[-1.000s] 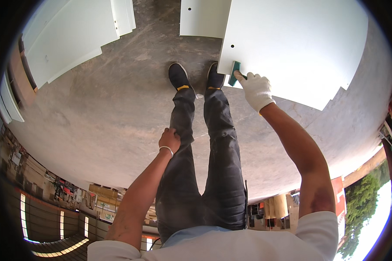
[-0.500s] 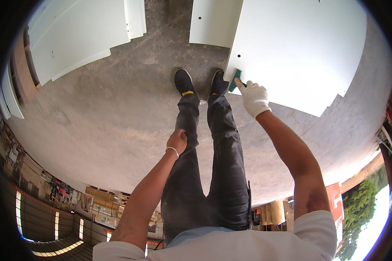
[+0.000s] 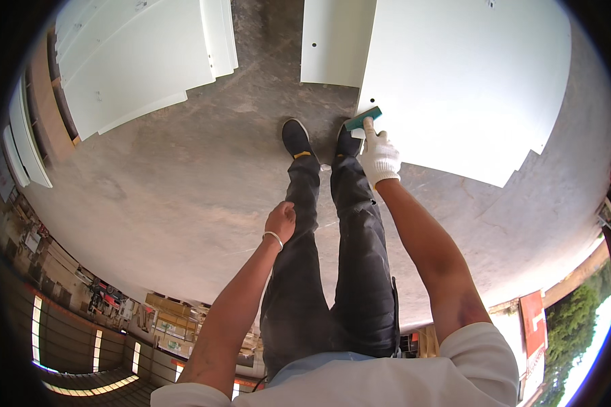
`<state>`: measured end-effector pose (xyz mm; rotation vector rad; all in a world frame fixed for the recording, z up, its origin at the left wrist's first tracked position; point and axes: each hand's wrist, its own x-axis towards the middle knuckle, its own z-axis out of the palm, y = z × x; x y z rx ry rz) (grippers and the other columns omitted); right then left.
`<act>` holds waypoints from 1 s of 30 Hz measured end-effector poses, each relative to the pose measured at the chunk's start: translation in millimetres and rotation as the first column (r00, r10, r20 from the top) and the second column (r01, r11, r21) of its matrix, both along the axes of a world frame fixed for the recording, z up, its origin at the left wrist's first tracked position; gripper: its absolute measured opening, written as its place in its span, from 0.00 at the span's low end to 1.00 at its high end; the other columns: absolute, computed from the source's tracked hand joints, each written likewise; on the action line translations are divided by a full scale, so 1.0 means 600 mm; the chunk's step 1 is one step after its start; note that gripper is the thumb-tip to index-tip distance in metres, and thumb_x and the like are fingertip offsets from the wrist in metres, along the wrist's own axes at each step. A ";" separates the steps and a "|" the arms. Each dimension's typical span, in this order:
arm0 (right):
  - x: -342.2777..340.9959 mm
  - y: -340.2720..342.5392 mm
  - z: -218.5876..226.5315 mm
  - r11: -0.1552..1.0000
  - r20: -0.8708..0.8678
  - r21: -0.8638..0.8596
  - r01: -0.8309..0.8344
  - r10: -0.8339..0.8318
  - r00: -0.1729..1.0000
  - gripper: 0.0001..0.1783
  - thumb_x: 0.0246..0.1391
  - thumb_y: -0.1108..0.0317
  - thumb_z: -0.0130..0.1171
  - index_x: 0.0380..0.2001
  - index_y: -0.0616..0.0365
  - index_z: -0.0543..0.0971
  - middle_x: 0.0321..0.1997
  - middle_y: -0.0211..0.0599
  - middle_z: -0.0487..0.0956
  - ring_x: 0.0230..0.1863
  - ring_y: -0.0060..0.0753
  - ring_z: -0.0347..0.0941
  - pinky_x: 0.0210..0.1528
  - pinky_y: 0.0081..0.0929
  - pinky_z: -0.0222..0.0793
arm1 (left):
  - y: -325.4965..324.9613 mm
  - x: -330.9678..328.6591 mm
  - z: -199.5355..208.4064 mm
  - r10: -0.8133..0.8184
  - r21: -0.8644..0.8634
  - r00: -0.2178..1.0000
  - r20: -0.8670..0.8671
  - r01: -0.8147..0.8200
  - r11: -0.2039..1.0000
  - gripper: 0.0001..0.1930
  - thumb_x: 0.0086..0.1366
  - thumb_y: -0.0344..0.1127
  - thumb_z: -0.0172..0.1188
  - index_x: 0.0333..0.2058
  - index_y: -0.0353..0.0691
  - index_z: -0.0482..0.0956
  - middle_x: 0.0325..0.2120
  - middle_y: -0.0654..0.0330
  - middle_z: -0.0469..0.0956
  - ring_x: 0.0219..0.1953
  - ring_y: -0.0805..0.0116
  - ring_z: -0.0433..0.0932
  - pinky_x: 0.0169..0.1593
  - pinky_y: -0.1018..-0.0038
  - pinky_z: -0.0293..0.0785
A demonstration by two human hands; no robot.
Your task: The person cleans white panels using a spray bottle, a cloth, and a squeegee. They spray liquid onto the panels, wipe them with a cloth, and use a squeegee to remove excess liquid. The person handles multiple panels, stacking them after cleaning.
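Observation:
My right hand (image 3: 381,156), in a white knitted glove, is closed around the handle of a green T-shaped scraper (image 3: 364,119). The scraper's wide head lies across the near left corner of a large white panel (image 3: 455,88), just below a small dark hole. Most of its handle is hidden by the glove. My left hand (image 3: 280,221) is bare, with a pale band at the wrist. It rests with curled fingers against my left knee, and nothing shows in it.
A second white piece (image 3: 336,41) adjoins the large panel's left edge. At the far left lies a stack of white panels (image 3: 136,68) with stepped edges, by brown boards (image 3: 48,102). My dark shoes (image 3: 296,138) stand on the concrete floor (image 3: 143,197), the right one touching the panel corner.
My right hand has moved left, and the scraper head has turned from nearly upright to slanting across the panel corner. My left hand stays at the knee. The whole view has shifted slightly.

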<state>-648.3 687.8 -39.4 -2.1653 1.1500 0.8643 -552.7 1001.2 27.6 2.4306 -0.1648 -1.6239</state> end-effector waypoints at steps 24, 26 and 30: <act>0.418 -0.202 0.020 0.949 0.009 0.066 0.308 -0.309 0.951 0.34 0.63 0.62 0.54 0.73 0.37 0.66 0.58 0.54 0.79 0.59 0.58 0.76 0.61 0.48 0.71 | -0.186 0.499 0.036 0.174 -0.252 0.984 -0.030 -0.176 0.951 0.11 0.72 0.30 0.54 0.47 0.32 0.80 0.40 0.49 0.86 0.44 0.60 0.86 0.50 0.70 0.80; 0.456 -0.168 0.031 0.913 -0.022 0.166 0.373 -0.375 0.927 0.37 0.59 0.63 0.55 0.73 0.44 0.65 0.59 0.57 0.79 0.60 0.60 0.76 0.63 0.48 0.70 | -0.173 0.562 0.041 0.228 -0.200 0.973 -0.024 -0.228 0.953 0.12 0.71 0.31 0.52 0.47 0.33 0.81 0.39 0.49 0.86 0.41 0.59 0.86 0.47 0.69 0.80; 0.510 -0.142 0.035 0.830 -0.035 0.204 0.520 -0.524 0.851 0.40 0.57 0.63 0.55 0.74 0.46 0.63 0.61 0.57 0.78 0.62 0.59 0.75 0.64 0.45 0.70 | -0.124 0.637 0.064 0.390 -0.154 0.920 -0.037 -0.391 0.907 0.16 0.70 0.32 0.50 0.48 0.29 0.81 0.37 0.50 0.86 0.38 0.62 0.85 0.46 0.68 0.81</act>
